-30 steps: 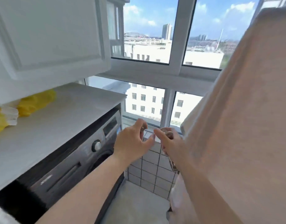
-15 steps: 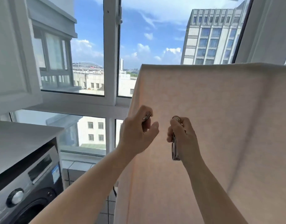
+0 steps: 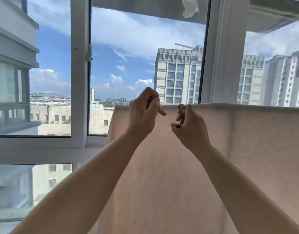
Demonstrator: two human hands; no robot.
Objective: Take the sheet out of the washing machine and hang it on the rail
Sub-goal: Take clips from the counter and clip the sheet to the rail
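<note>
The pale pink sheet (image 3: pixel 204 157) already hangs folded over the rail, its top edge level in front of the window (image 3: pixel 145 56), so the main job looks done. The left hand (image 3: pixel 143 115) curls round a small metal clip, and the right hand (image 3: pixel 189 127) pinches another just by the top edge. What seems left is clipping the sheet in place. The rail itself is hidden under the fold.
</note>
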